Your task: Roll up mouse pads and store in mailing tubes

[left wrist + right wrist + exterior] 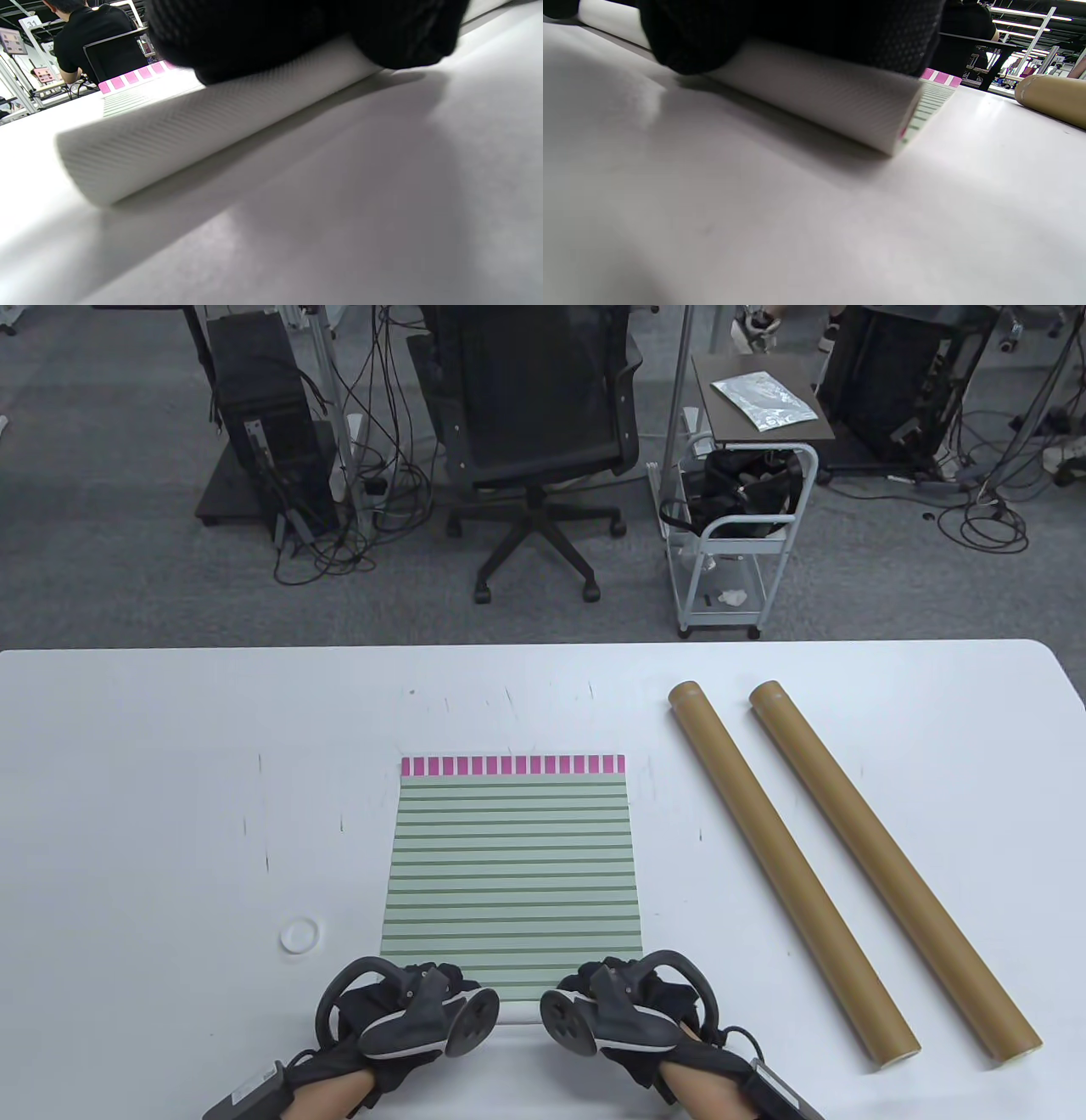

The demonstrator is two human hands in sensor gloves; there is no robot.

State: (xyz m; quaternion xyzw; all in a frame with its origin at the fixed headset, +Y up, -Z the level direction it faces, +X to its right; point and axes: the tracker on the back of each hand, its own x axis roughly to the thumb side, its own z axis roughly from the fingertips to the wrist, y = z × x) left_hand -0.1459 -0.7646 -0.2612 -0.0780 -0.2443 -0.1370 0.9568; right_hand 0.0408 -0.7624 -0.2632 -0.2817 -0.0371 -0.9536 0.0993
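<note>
A green-striped mouse pad (pixel 512 865) with a pink-checked far edge lies flat mid-table. Its near end is rolled into a white textured roll (pixel 203 123), also in the right wrist view (pixel 831 101). My left hand (pixel 407 997) presses on the roll's left part, its black gloved fingers (pixel 263 34) on top of it. My right hand (pixel 632 997) presses on the roll's right part, its fingers (pixel 797 29) over it. Two brown mailing tubes (pixel 785 861) (pixel 887 861) lie side by side to the right, apart from both hands.
A small clear round cap (pixel 300 936) lies on the white table (pixel 170 780) left of the pad. One tube end shows in the right wrist view (pixel 1052 99). Beyond the far edge stand an office chair (pixel 534 415) and a cart (pixel 738 517).
</note>
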